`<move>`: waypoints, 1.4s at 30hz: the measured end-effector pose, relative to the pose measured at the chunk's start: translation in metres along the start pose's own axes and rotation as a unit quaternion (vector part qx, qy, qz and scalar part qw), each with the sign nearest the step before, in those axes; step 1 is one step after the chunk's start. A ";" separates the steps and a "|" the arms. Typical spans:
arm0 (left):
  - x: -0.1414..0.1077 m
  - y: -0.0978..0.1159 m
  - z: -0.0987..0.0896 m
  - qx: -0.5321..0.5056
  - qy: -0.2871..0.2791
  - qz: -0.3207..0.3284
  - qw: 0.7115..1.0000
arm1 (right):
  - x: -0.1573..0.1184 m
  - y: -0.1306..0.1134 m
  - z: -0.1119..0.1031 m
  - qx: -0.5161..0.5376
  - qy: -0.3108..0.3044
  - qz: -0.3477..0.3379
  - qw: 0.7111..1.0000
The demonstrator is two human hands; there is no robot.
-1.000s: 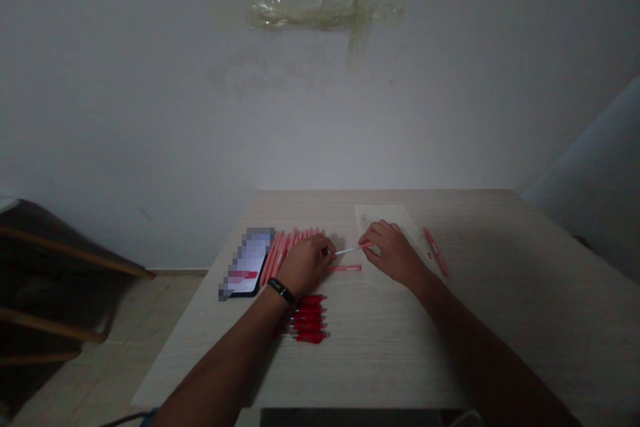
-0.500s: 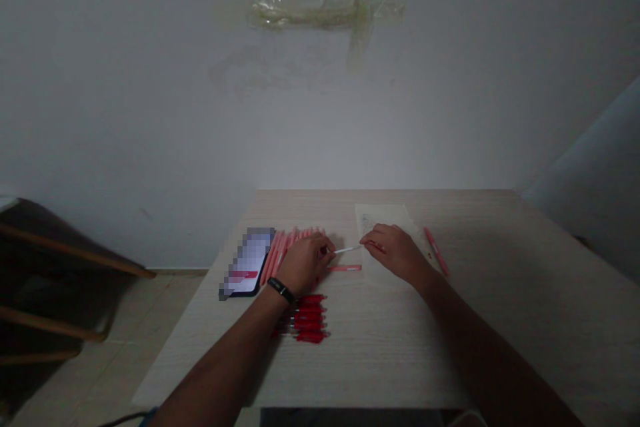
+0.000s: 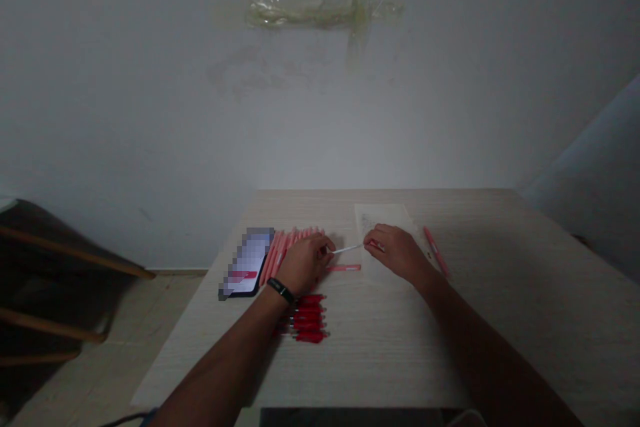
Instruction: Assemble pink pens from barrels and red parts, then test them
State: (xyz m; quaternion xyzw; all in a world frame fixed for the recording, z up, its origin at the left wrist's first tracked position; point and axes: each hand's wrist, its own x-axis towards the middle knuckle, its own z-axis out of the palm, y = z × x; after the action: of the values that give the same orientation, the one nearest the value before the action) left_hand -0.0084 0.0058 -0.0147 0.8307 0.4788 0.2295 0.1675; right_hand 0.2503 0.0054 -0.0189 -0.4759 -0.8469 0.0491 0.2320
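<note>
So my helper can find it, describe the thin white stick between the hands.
On the pale wood desk, find the sheet of paper. At its left edge, the person's left hand and right hand face each other, the thin white refill spanning the gap. Unlike the nearby pink pens and red pens, it is bare and slender.

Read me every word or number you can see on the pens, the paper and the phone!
No words or numbers can be read here.
The paper: faint marks, too small and blurred to read.
The phone: the screen is too blurred to read.
The red pens: no print can be made out.
The pink pens: no print can be made out.
The white stick: no print can be made out.
</note>
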 end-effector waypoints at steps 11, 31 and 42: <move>0.011 0.000 0.016 0.039 -0.037 0.022 0.998 | -0.001 0.005 -0.001 -0.016 -0.005 0.042 0.999; 0.010 -0.004 0.019 0.030 -0.057 0.020 0.998 | 0.000 0.002 0.001 -0.024 -0.027 0.045 0.998; 0.011 -0.006 0.021 0.031 -0.075 0.034 0.996 | 0.001 -0.002 0.004 -0.014 -0.038 0.038 0.998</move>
State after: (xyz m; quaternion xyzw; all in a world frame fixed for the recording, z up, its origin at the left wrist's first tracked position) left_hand 0.0034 0.0171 -0.0328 0.8659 0.4435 0.1571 0.1697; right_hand 0.2467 0.0058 -0.0212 -0.5088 -0.8371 0.0640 0.1904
